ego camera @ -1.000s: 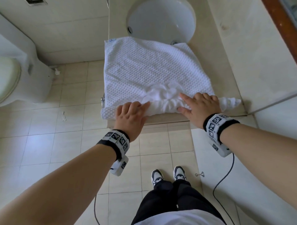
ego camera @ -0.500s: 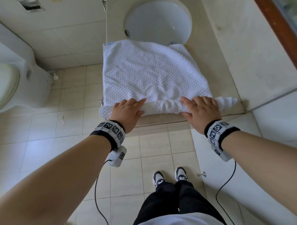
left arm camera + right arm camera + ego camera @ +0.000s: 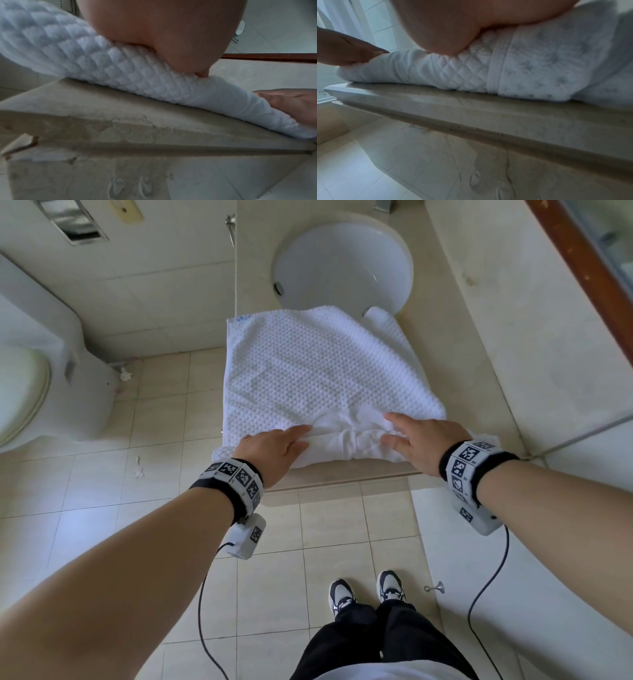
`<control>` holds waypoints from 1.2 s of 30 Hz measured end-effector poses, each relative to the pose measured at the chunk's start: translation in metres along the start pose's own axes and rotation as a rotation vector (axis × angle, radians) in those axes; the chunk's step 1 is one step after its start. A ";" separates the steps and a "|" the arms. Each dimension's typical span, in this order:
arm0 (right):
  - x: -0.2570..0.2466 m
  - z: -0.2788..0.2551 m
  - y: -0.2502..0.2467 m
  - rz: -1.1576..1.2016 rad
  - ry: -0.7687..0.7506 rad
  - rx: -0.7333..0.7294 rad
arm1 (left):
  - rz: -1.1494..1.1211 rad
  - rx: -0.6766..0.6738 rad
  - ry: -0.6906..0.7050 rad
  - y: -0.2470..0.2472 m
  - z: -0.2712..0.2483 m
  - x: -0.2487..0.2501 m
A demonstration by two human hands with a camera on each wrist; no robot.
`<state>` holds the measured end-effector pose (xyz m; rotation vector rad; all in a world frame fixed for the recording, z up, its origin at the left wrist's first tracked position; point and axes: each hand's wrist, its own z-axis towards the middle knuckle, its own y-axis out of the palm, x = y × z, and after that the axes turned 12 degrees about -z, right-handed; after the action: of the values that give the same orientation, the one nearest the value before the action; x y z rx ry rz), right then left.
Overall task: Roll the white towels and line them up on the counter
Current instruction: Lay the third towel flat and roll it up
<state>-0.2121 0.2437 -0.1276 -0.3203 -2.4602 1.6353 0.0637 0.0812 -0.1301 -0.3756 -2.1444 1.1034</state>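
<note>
Beige stone forms the counter, a narrow slab that ends in a squared front lip just below the person's wrists, with tiled floor beneath. At the far end a round white sink is sunk into the slab, and a wall runs along the counter's right side. To the left, the counter's side edge drops to the floor, where a toilet stands well apart.

On the counter lies 1 white towel, waffle-textured, spread flat from the sink's near rim toward the front lip. Its far right corner laps over the basin's edge, and its left border runs along the counter's left edge. The near end is rolled into a thick tube lying crosswise just inside the front lip; the tube's left tip pokes past the counter's side.

Both hands press down on this roll, palms on top, fingers extended and slightly spread, gripping nothing. The left hand sits on the roll's left part, the right hand on its right part, with bunched fabric between them.
</note>
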 end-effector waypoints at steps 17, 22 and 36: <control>0.013 0.054 -0.005 -0.074 0.108 0.135 | 0.100 0.255 -0.150 -0.006 0.045 -0.008; -0.004 0.036 -0.002 -0.052 0.026 0.381 | 0.091 0.245 -0.174 -0.009 0.052 -0.008; -0.025 0.018 0.018 -0.072 0.007 0.390 | 0.108 0.353 0.027 0.032 -0.002 0.023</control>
<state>-0.1910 0.2276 -0.1517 -0.1778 -2.0551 2.0202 0.0468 0.1140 -0.1448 -0.3412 -1.8748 1.4984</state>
